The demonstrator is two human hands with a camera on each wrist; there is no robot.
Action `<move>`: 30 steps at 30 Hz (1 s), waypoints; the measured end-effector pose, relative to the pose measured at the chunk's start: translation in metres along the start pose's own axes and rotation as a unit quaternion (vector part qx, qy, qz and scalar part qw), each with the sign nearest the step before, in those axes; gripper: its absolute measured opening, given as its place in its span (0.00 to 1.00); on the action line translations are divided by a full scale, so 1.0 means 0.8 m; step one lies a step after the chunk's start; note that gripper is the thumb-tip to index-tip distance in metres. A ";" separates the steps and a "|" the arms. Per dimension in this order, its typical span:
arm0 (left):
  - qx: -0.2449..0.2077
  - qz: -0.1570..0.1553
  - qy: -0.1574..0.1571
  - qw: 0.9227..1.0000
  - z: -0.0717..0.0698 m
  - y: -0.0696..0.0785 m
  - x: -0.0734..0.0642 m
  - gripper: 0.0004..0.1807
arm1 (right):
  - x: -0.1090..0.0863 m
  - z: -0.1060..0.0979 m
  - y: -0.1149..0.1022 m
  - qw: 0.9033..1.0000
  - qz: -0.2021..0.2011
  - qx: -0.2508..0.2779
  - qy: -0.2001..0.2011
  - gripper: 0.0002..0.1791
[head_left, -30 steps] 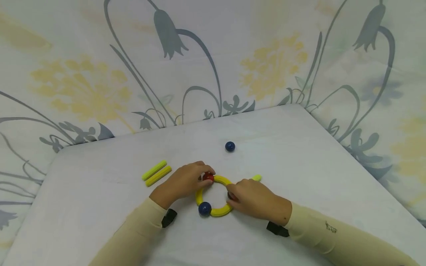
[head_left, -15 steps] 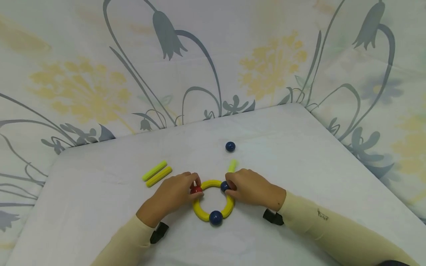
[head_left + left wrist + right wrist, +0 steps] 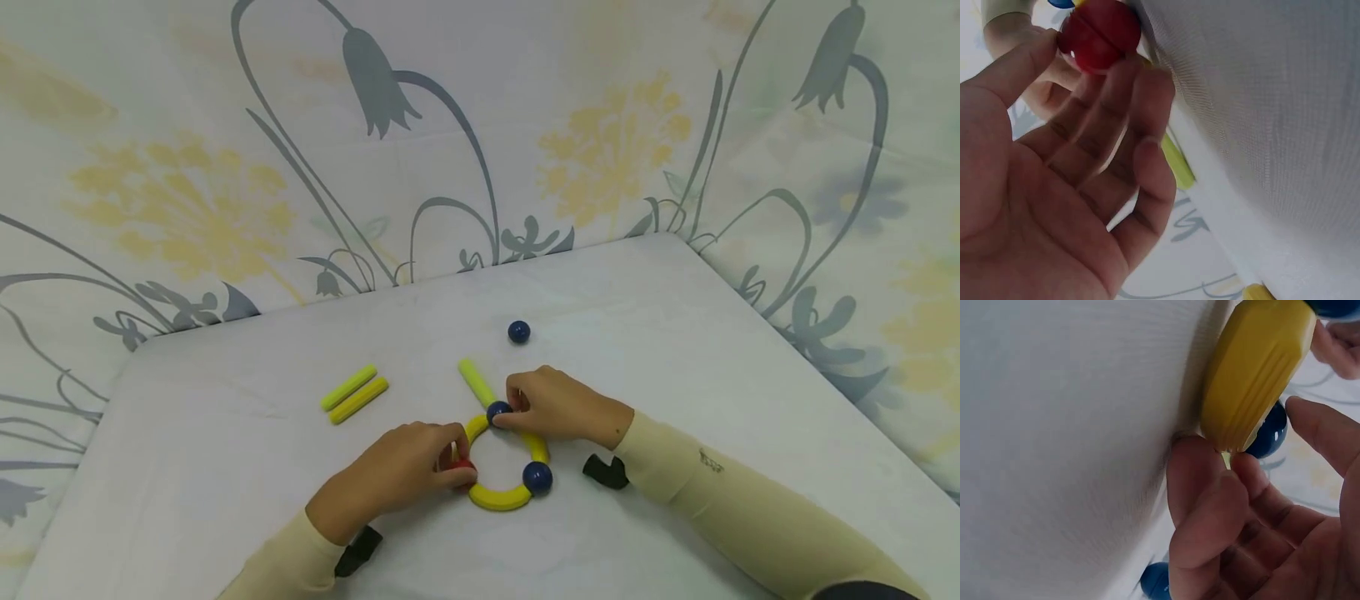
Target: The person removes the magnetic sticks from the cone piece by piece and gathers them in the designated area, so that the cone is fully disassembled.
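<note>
Curved yellow rods and three balls form a ring on the white table. My left hand pinches the red ball at the ring's left between thumb and fingertips. At the top of the ring, my right hand grips a blue ball with thumb and fingers. From that ball a straight yellow-green rod points outward, up and left. Another blue ball joins the ring at the lower right, untouched. A curved yellow rod looms large in the right wrist view, partly covering the gripped ball.
Two straight rods, a yellow-green one and a yellow one, lie side by side to the left. Beyond the ring rests a loose blue ball. Flower-patterned cloth rises behind the table.
Both hands have turned the ring counterclockwise: the red ball went from the top left down to the left, and the straight rod swung from the right to the upper left.
</note>
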State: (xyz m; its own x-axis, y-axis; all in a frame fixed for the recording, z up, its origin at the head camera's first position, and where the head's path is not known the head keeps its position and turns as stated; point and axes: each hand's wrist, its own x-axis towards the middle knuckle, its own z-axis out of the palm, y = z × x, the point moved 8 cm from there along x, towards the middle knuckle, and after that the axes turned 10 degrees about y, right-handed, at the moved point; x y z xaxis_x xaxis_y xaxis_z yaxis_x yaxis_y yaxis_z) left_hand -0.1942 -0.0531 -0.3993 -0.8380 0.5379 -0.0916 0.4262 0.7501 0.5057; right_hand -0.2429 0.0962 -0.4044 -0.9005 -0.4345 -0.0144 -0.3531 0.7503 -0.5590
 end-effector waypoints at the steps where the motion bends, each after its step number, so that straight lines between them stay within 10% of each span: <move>1: -0.007 0.005 -0.005 1.000 0.000 0.001 0.000 0.10 | 0.001 0.001 0.000 1.000 -0.001 0.002 -0.002 0.17; 5: -0.003 0.008 0.012 1.000 -0.009 0.001 0.010 0.07 | 0.004 0.003 -0.001 1.000 -0.002 0.005 -0.014 0.17; 12: 0.083 0.027 0.129 0.988 -0.048 -0.002 0.047 0.14 | 0.006 0.005 -0.002 0.999 -0.007 0.009 -0.031 0.15; 20: 0.107 0.067 0.078 0.989 -0.037 -0.002 0.082 0.17 | 0.004 0.006 -0.003 0.998 -0.016 0.019 -0.049 0.15; 30: 0.105 0.074 0.061 0.990 -0.031 0.002 0.088 0.12 | 0.005 0.010 0.000 0.998 0.007 0.008 -0.066 0.15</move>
State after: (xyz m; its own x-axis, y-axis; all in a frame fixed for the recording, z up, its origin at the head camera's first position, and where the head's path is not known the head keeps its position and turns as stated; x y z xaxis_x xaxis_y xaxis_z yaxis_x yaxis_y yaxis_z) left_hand -0.2606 -0.0235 -0.3835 -0.7901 0.6076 0.0815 0.5987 0.7363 0.3153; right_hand -0.2447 0.0907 -0.4112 -0.8639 -0.4866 -0.1298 -0.3360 0.7489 -0.5712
